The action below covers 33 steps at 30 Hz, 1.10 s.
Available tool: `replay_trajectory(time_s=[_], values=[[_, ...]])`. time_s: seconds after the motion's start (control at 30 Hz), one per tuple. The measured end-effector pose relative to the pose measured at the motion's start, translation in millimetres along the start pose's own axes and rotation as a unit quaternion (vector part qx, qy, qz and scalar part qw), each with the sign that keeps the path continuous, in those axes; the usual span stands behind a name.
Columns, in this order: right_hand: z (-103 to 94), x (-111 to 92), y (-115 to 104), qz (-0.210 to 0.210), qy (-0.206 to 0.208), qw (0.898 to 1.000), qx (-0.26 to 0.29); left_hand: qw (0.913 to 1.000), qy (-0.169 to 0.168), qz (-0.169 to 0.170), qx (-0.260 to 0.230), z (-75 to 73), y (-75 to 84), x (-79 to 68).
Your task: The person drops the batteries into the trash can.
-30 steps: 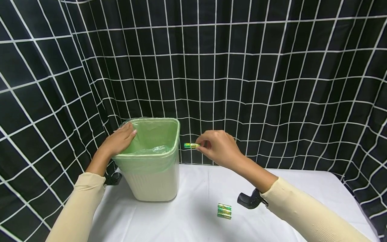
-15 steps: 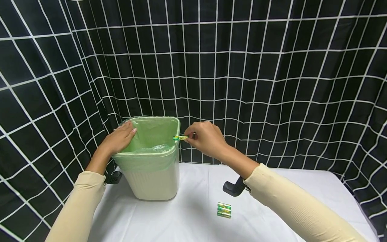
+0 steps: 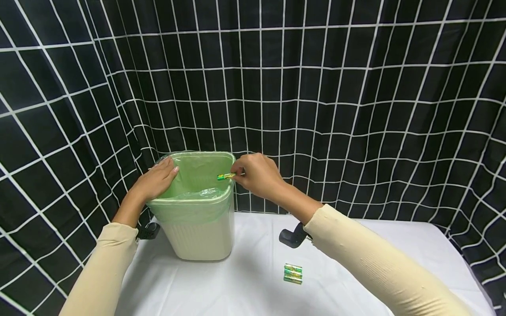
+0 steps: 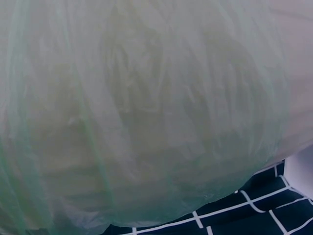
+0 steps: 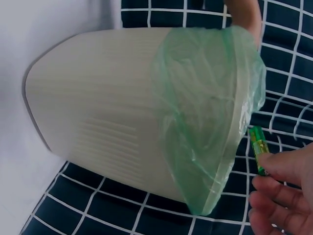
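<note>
My right hand [image 3: 258, 174] pinches a green and gold battery [image 3: 225, 176] by one end, at the right rim of a white trash bin [image 3: 203, 241]. In the head view the battery's free end overlaps the bin's opening. The right wrist view shows the battery [image 5: 259, 147] between thumb and fingers, just past the rim. A thin green bag [image 3: 197, 210] lines the bin and folds down over its outside. My left hand [image 3: 158, 179] rests on the bin's left rim with its fingers straight. The left wrist view is filled by the bag's outer fold [image 4: 146, 107].
Several matching batteries [image 3: 293, 274] lie side by side on the white tablecloth [image 3: 253, 289], right of the bin. A black curtain with white grid lines [image 3: 316, 87] hangs behind and at both sides. A black wrist camera [image 3: 292, 237] juts out under the right forearm.
My right hand has moved left and slightly up with the battery, from beside the bin to its right rim. The left hand and the batteries on the table have stayed put.
</note>
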State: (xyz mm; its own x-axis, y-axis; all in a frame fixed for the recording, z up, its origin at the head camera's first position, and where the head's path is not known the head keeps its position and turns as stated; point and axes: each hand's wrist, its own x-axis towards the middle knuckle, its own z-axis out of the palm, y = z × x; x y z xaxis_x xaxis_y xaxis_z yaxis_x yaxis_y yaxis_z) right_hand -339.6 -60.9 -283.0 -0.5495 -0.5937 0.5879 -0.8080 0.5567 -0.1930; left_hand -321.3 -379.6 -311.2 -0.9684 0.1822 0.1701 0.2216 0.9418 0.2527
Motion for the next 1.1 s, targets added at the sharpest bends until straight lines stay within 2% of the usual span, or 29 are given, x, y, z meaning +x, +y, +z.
replay_trajectory(time_s=[0.77,1.1], values=[[21.9,20,-10,0.011,-0.034,0.999,-0.019,1.0000,0.005,0.001,-0.003,1.1,-0.7,1.7],[22.0,12,-10,0.015,-0.025,1.000,-0.006,1.0000,0.005,0.000,0.001,1.6,-0.8,1.2]])
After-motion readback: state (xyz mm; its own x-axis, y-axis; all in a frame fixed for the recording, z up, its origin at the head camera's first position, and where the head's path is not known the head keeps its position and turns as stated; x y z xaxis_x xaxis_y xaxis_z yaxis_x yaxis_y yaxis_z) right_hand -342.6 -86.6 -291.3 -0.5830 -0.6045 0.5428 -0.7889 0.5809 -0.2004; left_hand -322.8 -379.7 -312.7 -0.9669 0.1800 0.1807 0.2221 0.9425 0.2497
